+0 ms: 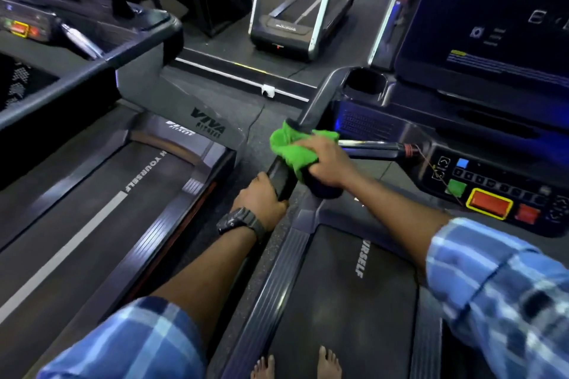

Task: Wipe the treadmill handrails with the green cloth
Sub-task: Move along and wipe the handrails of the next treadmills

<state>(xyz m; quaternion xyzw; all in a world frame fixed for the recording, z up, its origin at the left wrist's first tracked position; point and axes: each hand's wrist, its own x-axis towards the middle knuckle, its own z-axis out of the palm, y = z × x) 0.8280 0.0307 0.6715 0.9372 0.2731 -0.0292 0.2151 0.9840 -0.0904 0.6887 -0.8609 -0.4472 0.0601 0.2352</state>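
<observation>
From the head view I am watching the right hand (326, 160) pressing the green cloth (292, 149) over the left handrail (317, 101) of the treadmill, its fingers curling down around cloth and rail together, partway along the bar. The left hand (261, 200) is gripping the same handrail nearer the body, fingers wrapped around the black bar just below the cloth, a dark wristwatch (240, 221) sitting on that wrist. Beyond the cloth the rail is running bare up to the cup holder (368, 83) at the console's corner. A short inner grip bar (375, 148) is sticking out from the console just beside the right hand, crowding that side. The control panel (489, 194), with its red stop button (489, 203), is lying well to the right of the arm. On the left of the rail a strip of floor (255, 138) is separating this machine from the neighbouring treadmill (92, 209), leaving open room on that side. Two bare feet (295, 363) are standing on the belt (348, 301) below.
</observation>
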